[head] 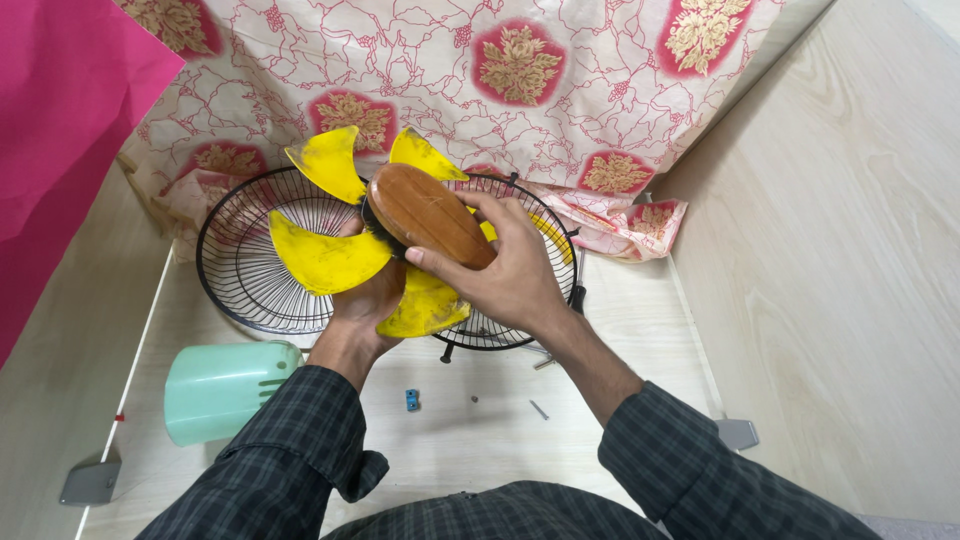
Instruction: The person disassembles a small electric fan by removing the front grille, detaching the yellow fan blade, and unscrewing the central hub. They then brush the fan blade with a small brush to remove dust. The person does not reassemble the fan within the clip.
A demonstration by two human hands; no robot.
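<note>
My left hand (367, 300) grips a yellow fan blade set (325, 255) from below, near its hub. My right hand (510, 265) holds a brown wooden-backed brush (425, 212) pressed flat on the middle of the blades. The blades fan out above and in front of two black wire fan grilles (240, 250). The hub itself is hidden under the brush and my fingers.
A pale green plastic motor cover (215, 390) lies at the lower left. A small blue piece (412, 400) and a screw (538, 409) rest on the light wooden floor. A floral red-and-white sheet (480, 90) hangs behind, and a pink cloth (60, 130) on the left.
</note>
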